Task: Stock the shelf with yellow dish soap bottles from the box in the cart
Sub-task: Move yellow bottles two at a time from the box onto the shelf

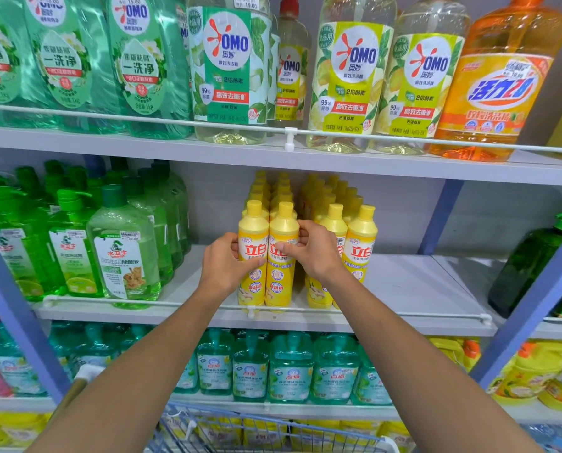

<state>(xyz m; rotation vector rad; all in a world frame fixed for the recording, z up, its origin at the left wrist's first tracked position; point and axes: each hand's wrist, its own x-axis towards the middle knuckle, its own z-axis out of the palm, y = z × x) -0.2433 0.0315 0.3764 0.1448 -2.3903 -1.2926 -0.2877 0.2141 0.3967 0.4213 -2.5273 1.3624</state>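
— Where are the yellow dish soap bottles (281, 253) sitting?

— At the front of the middle shelf (420, 289), behind its rail. The left hand (222, 266) and right hand (315, 253) are covering their labels, fingers curling around the two front ones.

— What's standing alongside?

— Green bottles (122, 250) are crowding the left. The cart (227, 429) is being cut off below.

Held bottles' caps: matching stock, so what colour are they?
Yellow caps, clearest in the head view.
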